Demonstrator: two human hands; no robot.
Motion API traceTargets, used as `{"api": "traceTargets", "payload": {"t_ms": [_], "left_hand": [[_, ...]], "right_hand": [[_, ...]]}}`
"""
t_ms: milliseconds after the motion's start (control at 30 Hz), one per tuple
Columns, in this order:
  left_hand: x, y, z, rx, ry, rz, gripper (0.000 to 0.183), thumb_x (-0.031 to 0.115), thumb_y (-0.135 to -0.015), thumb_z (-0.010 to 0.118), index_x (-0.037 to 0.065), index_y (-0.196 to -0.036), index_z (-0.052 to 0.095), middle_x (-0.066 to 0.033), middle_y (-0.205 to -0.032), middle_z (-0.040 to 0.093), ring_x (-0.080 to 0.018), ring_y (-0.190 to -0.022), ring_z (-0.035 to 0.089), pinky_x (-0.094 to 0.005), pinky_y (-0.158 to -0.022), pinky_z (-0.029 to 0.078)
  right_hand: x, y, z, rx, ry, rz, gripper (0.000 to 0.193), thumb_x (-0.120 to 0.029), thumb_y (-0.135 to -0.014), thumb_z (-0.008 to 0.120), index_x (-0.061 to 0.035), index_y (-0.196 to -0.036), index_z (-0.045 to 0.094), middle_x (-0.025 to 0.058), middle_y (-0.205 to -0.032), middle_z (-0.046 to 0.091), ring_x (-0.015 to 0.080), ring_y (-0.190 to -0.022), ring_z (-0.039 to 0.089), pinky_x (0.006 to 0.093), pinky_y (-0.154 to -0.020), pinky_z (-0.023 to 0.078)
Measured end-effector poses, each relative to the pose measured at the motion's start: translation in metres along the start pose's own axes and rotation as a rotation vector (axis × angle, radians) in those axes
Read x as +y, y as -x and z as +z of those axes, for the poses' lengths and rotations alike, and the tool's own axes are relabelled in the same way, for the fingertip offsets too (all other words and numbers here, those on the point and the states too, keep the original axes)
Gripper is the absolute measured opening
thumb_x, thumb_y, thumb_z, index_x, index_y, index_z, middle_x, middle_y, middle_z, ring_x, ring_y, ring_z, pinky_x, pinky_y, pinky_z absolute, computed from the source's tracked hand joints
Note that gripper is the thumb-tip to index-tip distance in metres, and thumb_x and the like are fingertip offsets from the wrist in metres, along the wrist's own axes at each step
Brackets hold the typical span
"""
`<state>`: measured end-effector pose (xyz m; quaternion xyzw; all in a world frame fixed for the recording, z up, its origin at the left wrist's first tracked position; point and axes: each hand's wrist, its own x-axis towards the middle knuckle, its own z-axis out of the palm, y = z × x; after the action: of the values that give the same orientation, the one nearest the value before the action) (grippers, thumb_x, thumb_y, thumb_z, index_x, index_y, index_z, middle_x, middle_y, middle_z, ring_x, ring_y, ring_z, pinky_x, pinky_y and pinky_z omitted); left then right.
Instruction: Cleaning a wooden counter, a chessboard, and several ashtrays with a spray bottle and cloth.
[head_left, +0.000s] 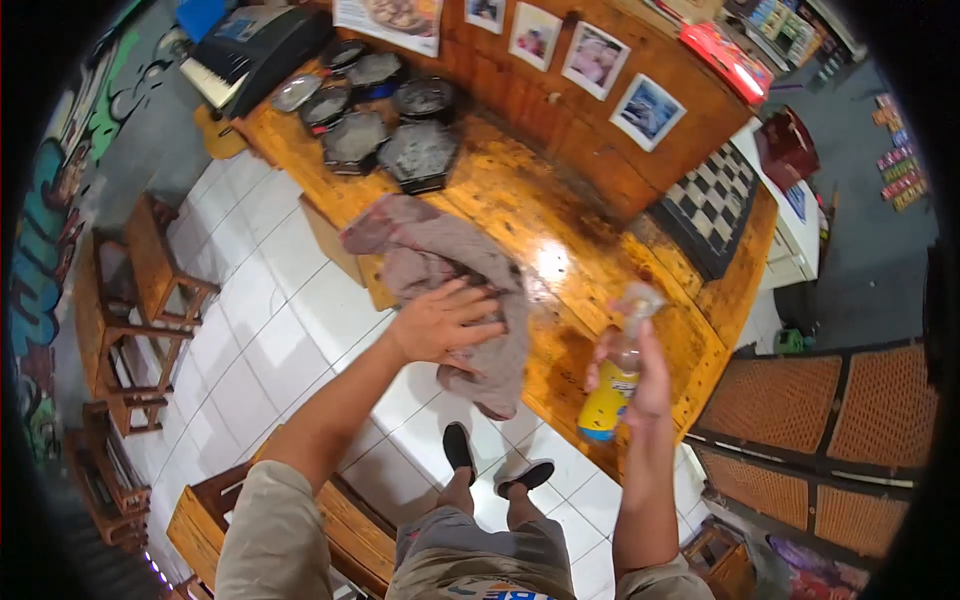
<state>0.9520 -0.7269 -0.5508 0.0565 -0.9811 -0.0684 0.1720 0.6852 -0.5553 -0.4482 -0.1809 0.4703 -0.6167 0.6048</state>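
My left hand lies flat with its fingers spread on a crumpled grey-brown cloth, which hangs partly over the near edge of a wooden counter. Wrapped around a spray bottle with a yellow label and a blue base is my right hand. The bottle is tilted above the counter's right part, and its translucent top is blurred. Wet, shiny patches show on the varnished wood between the cloth and the bottle.
Several dark hot plates and a keyboard occupy the counter's far left. A checkered board lies at the right, by a wooden panel with photos. Wooden benches line the left; a woven screen stands at the right.
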Motion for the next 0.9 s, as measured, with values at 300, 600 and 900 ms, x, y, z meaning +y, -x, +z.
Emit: {"api": "traceTargets", "payload": {"t_ms": [300, 600, 900], "left_hand": [[-0.001, -0.009, -0.022, -0.147, -0.032, -0.241, 0.095, 0.075, -0.061, 0.069, 0.012, -0.132, 0.057, -0.0197, -0.142, 0.049, -0.0395, -0.135, 0.042, -0.0585, -0.115, 0.022], [0.086, -0.204, 0.049, -0.217, -0.181, -0.615, 0.092, 0.07, -0.075, 0.06, 0.011, -0.144, 0.044, -0.0208, -0.151, 0.038, -0.043, -0.142, 0.028, -0.0629, -0.116, 0.01], [0.249, -0.202, 0.054, -0.351, 0.341, -0.197, 0.092, 0.076, -0.072, 0.062, 0.014, -0.139, 0.052, -0.0192, -0.143, 0.047, -0.0386, -0.136, 0.037, -0.0619, -0.116, 0.014]], "right_hand": [[-0.013, 0.022, -0.069, -0.005, -0.125, -0.151, 0.055, -0.043, -0.103, 0.043, -0.0018, -0.139, 0.039, 0.014, -0.083, 0.059, 0.026, -0.062, 0.063, 0.0355, -0.057, 0.052], [-0.037, 0.097, -0.153, 0.159, -0.362, -0.215, 0.058, -0.051, -0.104, 0.034, -0.0096, -0.145, 0.033, 0.0111, -0.081, 0.056, 0.025, -0.058, 0.061, 0.0375, -0.054, 0.053], [-0.081, 0.114, -0.231, 0.183, -0.143, -0.259, 0.04, -0.041, -0.103, 0.045, -0.0049, -0.12, 0.047, 0.0112, -0.081, 0.06, 0.0246, -0.061, 0.063, 0.0353, -0.055, 0.053]]}}
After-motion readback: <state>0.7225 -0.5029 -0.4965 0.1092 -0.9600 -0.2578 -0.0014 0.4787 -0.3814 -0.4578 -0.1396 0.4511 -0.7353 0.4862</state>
